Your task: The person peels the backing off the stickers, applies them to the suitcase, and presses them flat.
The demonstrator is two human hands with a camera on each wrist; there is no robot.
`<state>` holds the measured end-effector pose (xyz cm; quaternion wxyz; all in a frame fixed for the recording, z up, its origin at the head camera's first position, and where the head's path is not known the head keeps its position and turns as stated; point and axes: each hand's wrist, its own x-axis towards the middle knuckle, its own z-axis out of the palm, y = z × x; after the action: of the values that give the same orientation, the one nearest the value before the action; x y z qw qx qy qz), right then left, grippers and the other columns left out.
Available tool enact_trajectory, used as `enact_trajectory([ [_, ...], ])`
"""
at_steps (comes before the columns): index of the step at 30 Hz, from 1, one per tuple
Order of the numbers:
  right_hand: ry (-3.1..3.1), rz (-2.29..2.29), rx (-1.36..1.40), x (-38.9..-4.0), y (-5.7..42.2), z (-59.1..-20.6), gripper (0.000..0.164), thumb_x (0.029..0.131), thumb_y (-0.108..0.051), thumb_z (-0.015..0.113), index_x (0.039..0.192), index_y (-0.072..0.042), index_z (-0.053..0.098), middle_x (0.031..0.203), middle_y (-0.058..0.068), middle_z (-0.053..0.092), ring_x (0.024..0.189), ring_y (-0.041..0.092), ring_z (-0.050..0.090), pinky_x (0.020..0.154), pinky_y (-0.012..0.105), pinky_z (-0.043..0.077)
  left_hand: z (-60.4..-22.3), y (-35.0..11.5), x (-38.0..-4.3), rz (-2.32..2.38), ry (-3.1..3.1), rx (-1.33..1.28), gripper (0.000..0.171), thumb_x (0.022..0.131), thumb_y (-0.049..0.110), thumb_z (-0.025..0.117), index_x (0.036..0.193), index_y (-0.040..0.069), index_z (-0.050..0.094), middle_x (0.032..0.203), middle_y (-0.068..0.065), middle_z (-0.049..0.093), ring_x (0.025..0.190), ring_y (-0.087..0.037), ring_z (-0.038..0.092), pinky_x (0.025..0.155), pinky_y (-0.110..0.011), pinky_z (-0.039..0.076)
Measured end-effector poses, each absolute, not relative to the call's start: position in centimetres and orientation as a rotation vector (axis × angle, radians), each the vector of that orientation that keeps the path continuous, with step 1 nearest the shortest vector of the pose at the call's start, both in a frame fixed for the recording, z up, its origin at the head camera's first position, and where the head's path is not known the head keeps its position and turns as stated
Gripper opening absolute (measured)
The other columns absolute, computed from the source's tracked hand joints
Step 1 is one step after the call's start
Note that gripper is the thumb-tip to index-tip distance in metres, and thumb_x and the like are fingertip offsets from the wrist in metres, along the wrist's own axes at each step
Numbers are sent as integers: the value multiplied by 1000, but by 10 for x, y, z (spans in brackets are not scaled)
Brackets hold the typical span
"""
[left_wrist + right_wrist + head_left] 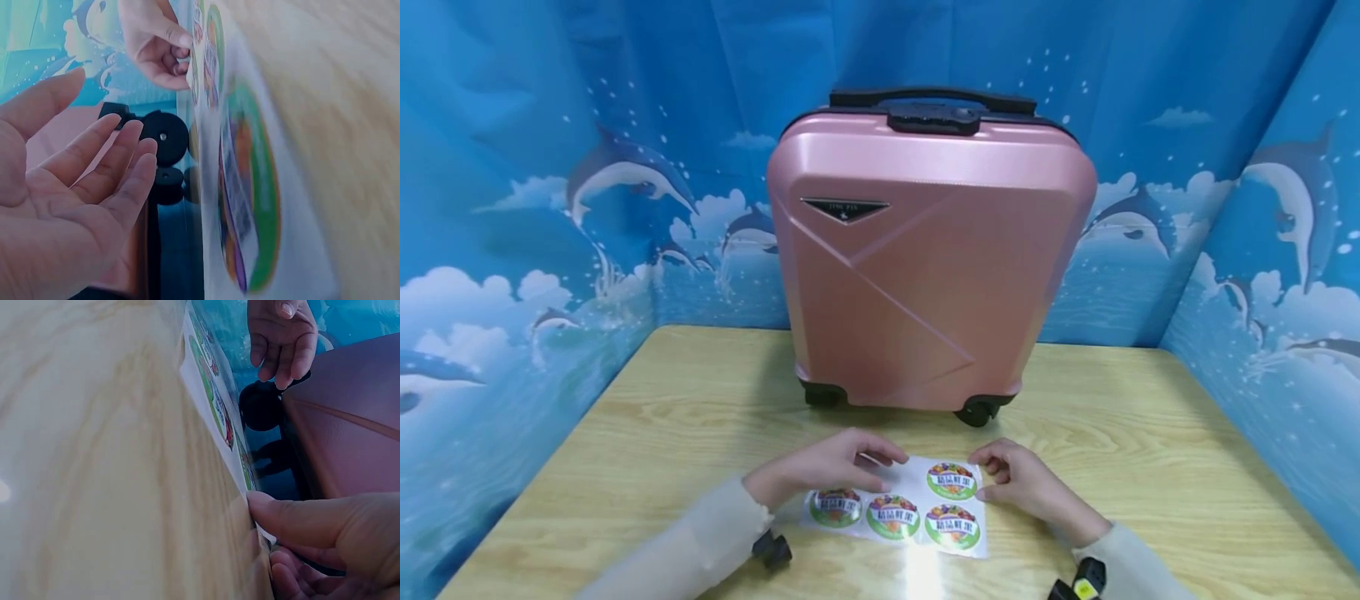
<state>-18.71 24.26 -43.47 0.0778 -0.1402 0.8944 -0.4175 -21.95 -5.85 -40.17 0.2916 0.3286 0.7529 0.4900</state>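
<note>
A white sheet of stickers (914,481) lies on the table, printed with several round fruit labels in green, red and white. My left hand (835,467) hovers over the sheet's left part, covering some of it. In the left wrist view this hand (75,181) has loosely extended fingers and an empty palm. At the sheet's right edge, my right hand (1021,482) pinches the border between thumb and curled fingers. The right wrist view shows its thumb (300,519) on the sheet's edge, with the other fingers partly hidden below.
A pink hard-shell suitcase (917,275) with a black top handle (932,98) and black wheels (977,412) stands upright just behind the sheet. The wooden table (685,433) is enclosed by blue curtains (700,100) printed with dolphins.
</note>
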Motion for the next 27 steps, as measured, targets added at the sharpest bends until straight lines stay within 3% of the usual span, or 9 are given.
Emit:
enact_trajectory([
  [4, 2689, -1263, -382, -187, 239, -435, 36, 71, -2, 77, 104, 1, 63, 90, 4, 56, 82, 18, 50, 66, 21, 47, -401, -53, -215, 1294, 1990, 884, 40, 83, 4, 68, 122, 1, 60, 125, -10, 59, 118, -29, 52, 101, -37, 42],
  [10, 2702, -1290, -354, -188, 235, -437, 29, 73, 1, 74, 101, 2, 64, 88, 3, 61, 80, 16, 53, 67, 21, 48, -402, -47, -212, 1274, 1990, 875, 38, 83, 5, 69, 121, 3, 61, 123, -10, 61, 114, -25, 55, 96, -28, 45],
  [19, 2815, -1251, -376, -189, 235, -436, 16, 76, 4, 67, 92, 3, 69, 76, 1, 63, 69, 8, 55, 61, 23, 49, -401, -39, -212, 1269, 1980, 875, 36, 85, 7, 67, 121, 4, 61, 122, -8, 61, 113, -22, 56, 93, -22, 44],
  [27, 2704, -1381, -238, -189, 237, -430, 14, 81, -3, 68, 93, 5, 69, 80, 7, 68, 70, 12, 60, 61, 24, 52, -398, -27, -210, 1231, 2055, 953, 35, 84, 11, 68, 118, 4, 63, 116, -6, 65, 99, -8, 60, 87, -19, 46],
])
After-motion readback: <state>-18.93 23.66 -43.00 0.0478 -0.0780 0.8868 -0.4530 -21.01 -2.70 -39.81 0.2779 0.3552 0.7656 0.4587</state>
